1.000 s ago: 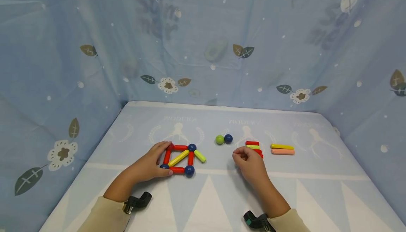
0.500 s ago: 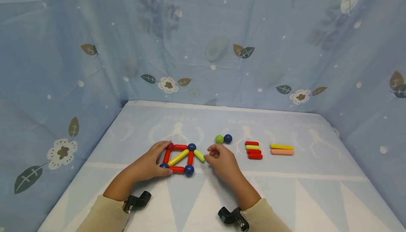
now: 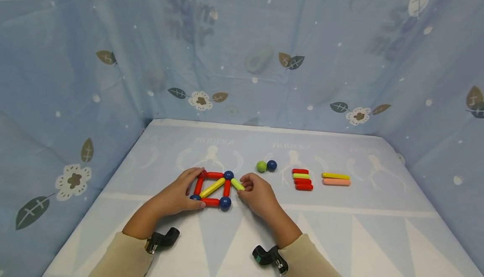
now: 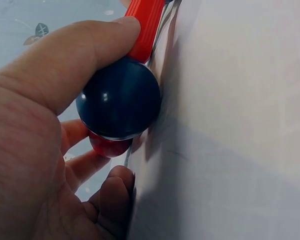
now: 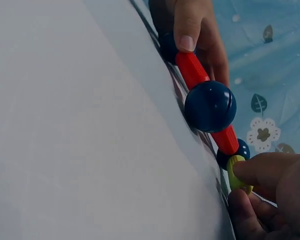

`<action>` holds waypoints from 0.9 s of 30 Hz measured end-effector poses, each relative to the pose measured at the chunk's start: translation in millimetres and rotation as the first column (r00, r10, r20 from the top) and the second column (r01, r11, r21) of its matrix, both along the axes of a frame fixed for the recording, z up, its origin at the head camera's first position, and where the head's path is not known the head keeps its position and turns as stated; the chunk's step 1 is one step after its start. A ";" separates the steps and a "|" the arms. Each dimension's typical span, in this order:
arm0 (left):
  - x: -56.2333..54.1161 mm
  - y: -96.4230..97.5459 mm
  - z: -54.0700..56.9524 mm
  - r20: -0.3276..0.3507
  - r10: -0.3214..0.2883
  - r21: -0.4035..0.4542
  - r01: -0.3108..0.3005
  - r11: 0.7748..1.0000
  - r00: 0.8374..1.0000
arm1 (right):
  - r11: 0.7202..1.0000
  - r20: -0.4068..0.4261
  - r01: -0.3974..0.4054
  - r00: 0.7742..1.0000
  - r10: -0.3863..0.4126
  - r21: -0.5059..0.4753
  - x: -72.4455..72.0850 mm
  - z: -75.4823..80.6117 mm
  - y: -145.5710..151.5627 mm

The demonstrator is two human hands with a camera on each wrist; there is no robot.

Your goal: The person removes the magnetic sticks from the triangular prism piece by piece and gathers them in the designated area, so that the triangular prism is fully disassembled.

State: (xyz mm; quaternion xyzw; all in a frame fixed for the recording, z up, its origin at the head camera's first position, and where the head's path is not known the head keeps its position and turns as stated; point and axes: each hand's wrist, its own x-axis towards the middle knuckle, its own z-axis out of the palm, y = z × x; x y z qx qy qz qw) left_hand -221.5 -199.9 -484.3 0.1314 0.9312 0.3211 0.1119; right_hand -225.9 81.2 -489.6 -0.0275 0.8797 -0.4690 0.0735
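Observation:
A square of red magnetic rods (image 3: 211, 202) joined by balls lies on the table, with a long yellow rod (image 3: 213, 188) set diagonally inside. My left hand (image 3: 175, 195) holds its left side, thumb on the near red rod (image 4: 146, 35) beside a blue ball (image 4: 119, 100), fingers around the far-left red ball (image 4: 110, 146). From the far-right blue ball (image 3: 228, 175), a short yellow-green rod (image 3: 236, 183) slants outward. My right hand (image 3: 259, 195) pinches that rod's free end between thumb and fingers, as the right wrist view confirms at the yellow-green rod (image 5: 234, 172).
Behind my right hand sit a green ball (image 3: 261, 166) and a blue ball (image 3: 272, 165). Farther right lies a column of short red rods (image 3: 303, 187) with one yellow-green rod (image 3: 301, 176), then a yellow rod (image 3: 335, 176) and a salmon rod (image 3: 336, 182). Blue curtains enclose the table.
My right hand has moved left from beside the short rods and now grips the yellow-green rod on the square. The left hand keeps its place.

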 end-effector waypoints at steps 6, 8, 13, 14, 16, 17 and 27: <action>0.8 1.9 0.3 0.016 0.007 -0.010 -0.007 1.000 1.000 | 1.000 0.020 -0.002 1.000 0.002 0.001 0.0 -4.0 0.6; 1.0 2.2 0.7 0.013 0.008 -0.013 -0.008 1.000 1.000 | 1.000 0.017 -0.006 1.000 0.006 -0.007 0.1 -4.1 0.5; 0.7 1.7 1.6 0.005 0.006 -0.015 -0.006 1.000 1.000 | 0.998 0.024 -0.017 1.000 0.018 -0.054 0.8 -2.9 -0.3; 0.4 1.6 1.8 0.005 0.005 -0.015 -0.005 1.000 1.000 | 0.998 0.029 -0.019 0.999 0.021 -0.063 0.9 -2.5 -0.6; 0.0 1.5 2.0 0.006 0.003 -0.015 -0.003 1.000 1.000 | 0.996 0.037 -0.024 0.999 0.027 -0.084 1.3 -2.0 -1.0; -0.3 1.4 2.0 0.004 0.001 -0.015 -0.001 1.000 1.000 | 0.995 0.039 -0.026 0.999 0.030 -0.092 1.4 -1.9 -1.3; -0.3 1.8 1.8 0.007 0.006 -0.019 -0.006 1.000 1.000 | 0.996 0.048 0.011 0.999 -0.007 -0.085 2.0 -3.9 -0.5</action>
